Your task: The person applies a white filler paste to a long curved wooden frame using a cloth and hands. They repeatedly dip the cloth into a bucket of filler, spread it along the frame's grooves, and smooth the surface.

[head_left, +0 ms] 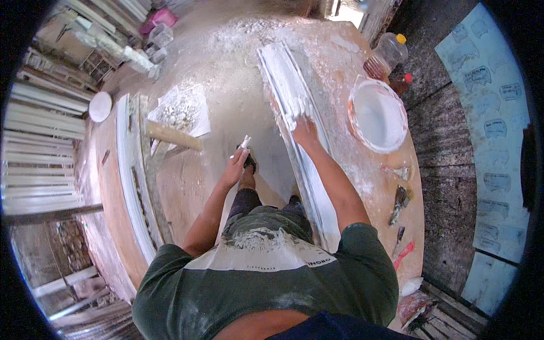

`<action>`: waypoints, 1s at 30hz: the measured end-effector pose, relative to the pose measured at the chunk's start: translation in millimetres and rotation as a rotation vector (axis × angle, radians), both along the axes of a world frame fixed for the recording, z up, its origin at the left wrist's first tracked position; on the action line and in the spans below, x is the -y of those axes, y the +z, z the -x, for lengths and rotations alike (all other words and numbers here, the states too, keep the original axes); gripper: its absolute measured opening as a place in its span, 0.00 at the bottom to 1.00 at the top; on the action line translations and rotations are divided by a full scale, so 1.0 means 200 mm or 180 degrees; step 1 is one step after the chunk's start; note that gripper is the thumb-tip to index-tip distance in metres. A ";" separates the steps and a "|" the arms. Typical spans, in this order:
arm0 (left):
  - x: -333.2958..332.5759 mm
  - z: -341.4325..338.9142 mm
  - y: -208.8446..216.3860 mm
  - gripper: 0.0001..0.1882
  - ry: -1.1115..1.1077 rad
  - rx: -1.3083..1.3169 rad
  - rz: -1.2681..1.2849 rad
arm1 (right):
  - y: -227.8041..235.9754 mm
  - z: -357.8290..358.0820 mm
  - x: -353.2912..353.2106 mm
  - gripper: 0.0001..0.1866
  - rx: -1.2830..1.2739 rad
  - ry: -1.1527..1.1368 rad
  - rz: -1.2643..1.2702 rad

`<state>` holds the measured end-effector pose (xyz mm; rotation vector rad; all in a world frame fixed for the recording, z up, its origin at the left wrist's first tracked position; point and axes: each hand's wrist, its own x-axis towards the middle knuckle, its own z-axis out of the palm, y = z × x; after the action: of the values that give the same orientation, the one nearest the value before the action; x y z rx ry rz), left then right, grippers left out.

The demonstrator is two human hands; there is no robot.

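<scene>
A long, narrow mould runs away from my body on the right, filled along its length with wet white plaster. My right hand rests on the plaster, its whitened fingers stretched out over a lumpy patch. Left of the mould, my left hand is held up in the air, touching nothing I can see. White coats its extended fingertips, and I make out no tool in them. A white bucket with a plaster-smeared rim stands to the right of my right hand.
Along the right table edge lie a scraper and a red-handled tool. Bottles, one with a yellow cap, stand behind the bucket. Leftward are another long mould, a wooden bar and a white sheet with rubble.
</scene>
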<state>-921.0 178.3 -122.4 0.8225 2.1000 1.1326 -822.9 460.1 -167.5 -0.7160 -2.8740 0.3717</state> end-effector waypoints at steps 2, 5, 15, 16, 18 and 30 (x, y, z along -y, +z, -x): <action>-0.08 0.23 -0.05 0.23 -0.0281 -0.0455 0.0013 | -0.03 0.30 -0.15 0.16 -0.0136 -0.0067 -0.0180; -0.27 0.55 0.04 0.26 -0.0281 -0.0304 0.0084 | -0.17 0.72 -0.44 0.17 -0.0020 -0.0458 -0.0104; -0.48 1.52 0.15 0.33 -0.0448 0.0165 0.0781 | -0.36 1.57 -1.04 0.14 0.0095 -0.0199 -0.0870; -0.47 1.57 0.12 0.33 -0.0345 0.0282 0.0716 | -0.28 1.61 -0.97 0.14 0.0335 -0.0170 -0.0424; -0.48 1.63 0.13 0.34 -0.0196 0.0504 0.0527 | -0.07 1.58 -0.82 0.15 0.0809 -0.0186 0.0412; -1.26 1.75 0.18 0.28 -0.2027 -0.0183 0.0734 | -0.09 0.09 0.13 0.14 0.0705 -0.1267 0.0599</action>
<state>-1270.5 430.3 -86.3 1.2906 1.7624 0.5225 -841.3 433.7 -186.2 -1.4127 -2.8158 0.5377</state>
